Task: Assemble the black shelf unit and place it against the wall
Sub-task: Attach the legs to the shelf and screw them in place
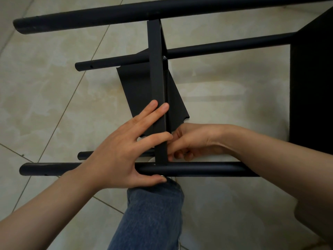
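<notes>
Four black tubes of the half-built black shelf unit (225,46) run crosswise above the tiled floor (54,96), from the far tube (108,15) at 12 o'clock to the near tube (198,170) toward 6 o'clock. A shelf board (156,78), seen edge-on, stands between them at the centre, running from 12 to 6 o'clock. A broad dark end panel (311,78) fills the 3 o'clock side. Under the board a loose black sheet (133,87) lies flat on the floor.

The left hand (122,152), coming in from 8 o'clock, has a released grip. Its fingers are spread straight and press on the board's edge, the palm lies over the near tube, and the thumb is laid along the tube's 6 o'clock side.

The right hand (194,141), reaching in from 4 o'clock, has its fingers curled against the board's 3 o'clock face, just above the near tube. I cannot tell whether its grip holds anything there. A jeans leg (153,213) shows at 6 o'clock.
</notes>
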A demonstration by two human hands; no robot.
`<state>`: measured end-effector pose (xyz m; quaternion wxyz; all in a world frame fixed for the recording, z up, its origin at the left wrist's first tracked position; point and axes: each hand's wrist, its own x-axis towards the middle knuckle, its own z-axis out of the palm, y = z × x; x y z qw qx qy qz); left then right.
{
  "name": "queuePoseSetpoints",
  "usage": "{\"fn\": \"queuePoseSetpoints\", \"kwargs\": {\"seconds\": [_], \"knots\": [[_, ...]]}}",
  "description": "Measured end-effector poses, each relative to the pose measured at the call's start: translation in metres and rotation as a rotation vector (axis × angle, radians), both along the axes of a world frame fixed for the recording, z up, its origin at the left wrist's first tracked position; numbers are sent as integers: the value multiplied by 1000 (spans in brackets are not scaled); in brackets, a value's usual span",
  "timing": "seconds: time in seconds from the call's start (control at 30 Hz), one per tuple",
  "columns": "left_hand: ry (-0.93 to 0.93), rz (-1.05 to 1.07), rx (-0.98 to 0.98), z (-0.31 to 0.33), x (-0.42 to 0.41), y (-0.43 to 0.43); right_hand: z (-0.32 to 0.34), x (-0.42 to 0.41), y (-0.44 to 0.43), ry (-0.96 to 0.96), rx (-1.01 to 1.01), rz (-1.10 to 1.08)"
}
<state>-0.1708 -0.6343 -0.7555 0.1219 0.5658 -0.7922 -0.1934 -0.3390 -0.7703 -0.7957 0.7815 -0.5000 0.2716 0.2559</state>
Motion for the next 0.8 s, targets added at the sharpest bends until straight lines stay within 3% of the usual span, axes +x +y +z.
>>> {"fn": "queuePoseSetpoints", "kwargs": {"seconds": [0.8], "knots": [[-2,8,9,0,0,0,0,0,-1,-6,-19,46]]}}
